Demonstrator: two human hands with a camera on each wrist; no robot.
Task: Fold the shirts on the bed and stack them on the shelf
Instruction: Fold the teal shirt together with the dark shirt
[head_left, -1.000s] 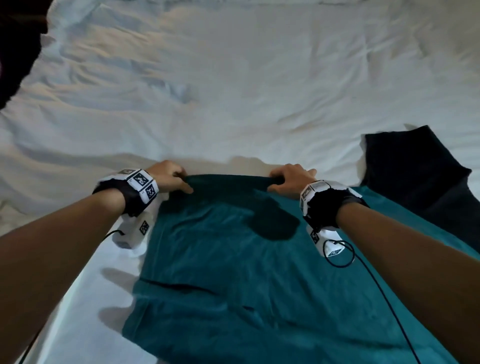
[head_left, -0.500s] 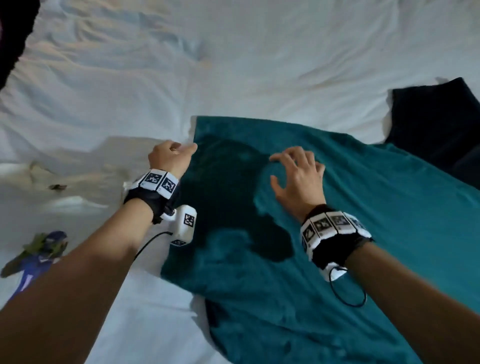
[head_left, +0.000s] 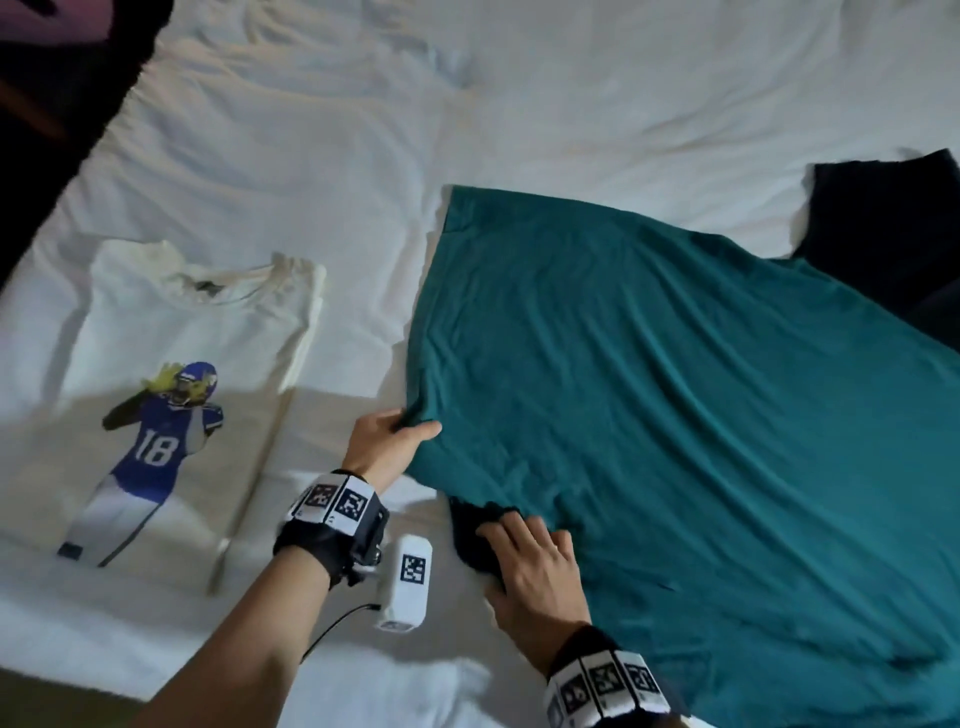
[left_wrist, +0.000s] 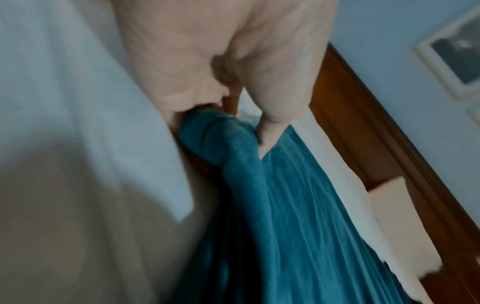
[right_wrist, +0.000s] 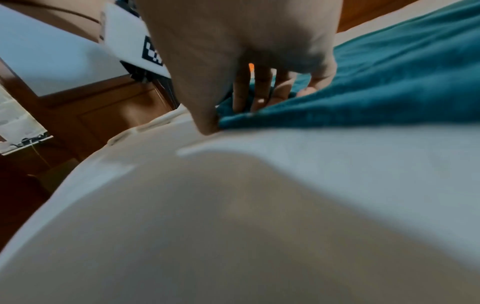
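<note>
A teal shirt (head_left: 649, 415) lies spread on the white bed (head_left: 571, 104), slanting from the middle to the lower right. My left hand (head_left: 410, 423) pinches its left edge between thumb and fingers; the left wrist view shows the bunched teal cloth (left_wrist: 223, 144) in that hand (left_wrist: 249, 131). My right hand (head_left: 498, 535) is at the near edge, on the shadowed sleeve part tucked under the shirt. In the right wrist view its fingers (right_wrist: 262, 92) reach into the teal cloth (right_wrist: 363, 82) with the thumb at the hem.
A folded white shirt (head_left: 208, 322) printed with a football player numbered 18 lies flat to the left. A dark garment (head_left: 883, 234) lies at the right, partly under the teal shirt. The bed's left edge borders dark floor (head_left: 52, 104).
My left hand slid down the shirt's left edge towards me and now pinches it. My right hand left the shirt's middle for the near sleeve. The head view swung left, revealing the white shirt.
</note>
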